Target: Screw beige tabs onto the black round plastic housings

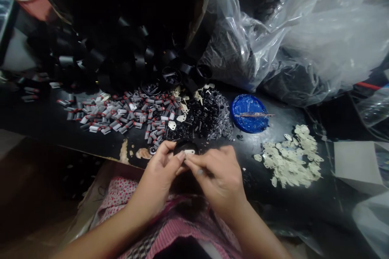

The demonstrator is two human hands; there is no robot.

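Note:
Near the table's front edge, my left hand (165,166) is closed around a round black plastic part (186,145). A small pale plate (190,152) shows against the black part, close to my left thumb. My right hand (217,170) has its thumb and forefinger pinched together at the plate's edge; whether it grips the plate or some smaller piece is hidden by the fingers. Just beyond my hands lie small black springs (182,131) and a heap of small black and grey pieces (217,117). A small black ring (152,150) lies beside my left hand.
Grey cylinders with red ends (121,111) are heaped at left. A blue lid (249,115) with a thin stick (255,115) lies right of centre, with cream plates (293,162) beyond it. Clear plastic bags (243,44) and black cylindrical shells (139,62) fill the back.

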